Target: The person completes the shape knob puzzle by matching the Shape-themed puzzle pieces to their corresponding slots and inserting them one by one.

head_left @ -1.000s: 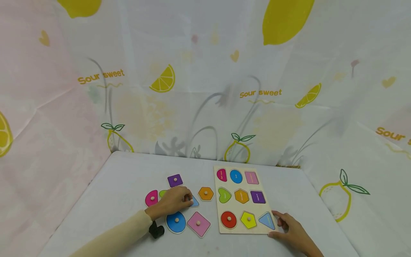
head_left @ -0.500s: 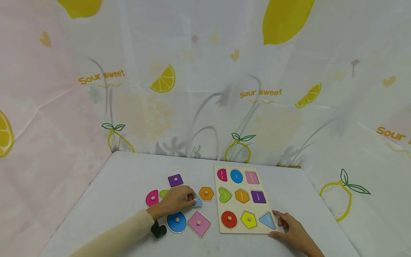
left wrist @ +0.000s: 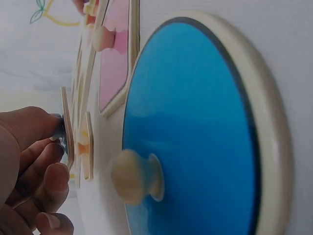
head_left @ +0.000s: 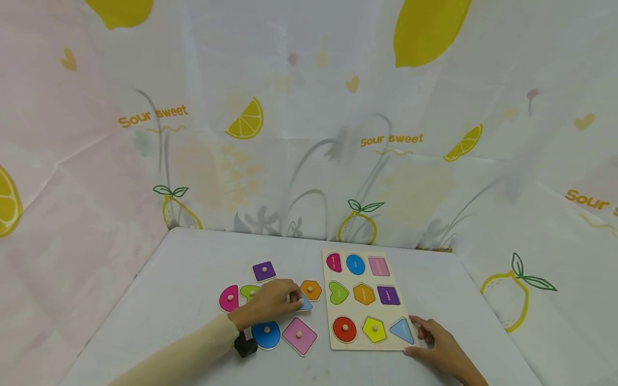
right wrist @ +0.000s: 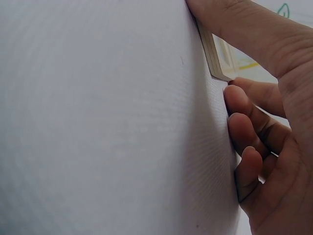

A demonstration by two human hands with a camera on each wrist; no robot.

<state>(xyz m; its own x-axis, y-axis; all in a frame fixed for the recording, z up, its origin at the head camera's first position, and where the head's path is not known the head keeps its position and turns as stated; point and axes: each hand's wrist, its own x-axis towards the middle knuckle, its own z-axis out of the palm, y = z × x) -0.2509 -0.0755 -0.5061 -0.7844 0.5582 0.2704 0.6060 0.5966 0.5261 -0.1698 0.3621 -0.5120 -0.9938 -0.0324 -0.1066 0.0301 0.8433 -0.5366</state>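
In the head view my left hand pinches the light-blue triangle puzzle piece by its knob. The left wrist view has this triangle piece edge-on, raised off the table and tilted, between thumb and fingertips. My right hand grips the near right corner of the wooden shape puzzle board, thumb on the near edge and index finger on the right side. Seated in the board's front row are the red circle piece and yellow pentagon piece; beside them lies a bare triangle recess.
Around my left hand lie knobbed pieces: purple square, magenta half circle, green piece, orange hexagon, blue circle and pink rectangle. A black object sits at my left wrist. Printed cloth hangs behind the table.
My left hand has moved right with the triangle piece, toward the orange hexagon, uncovering more of the green piece. The right hand and board stay in place.
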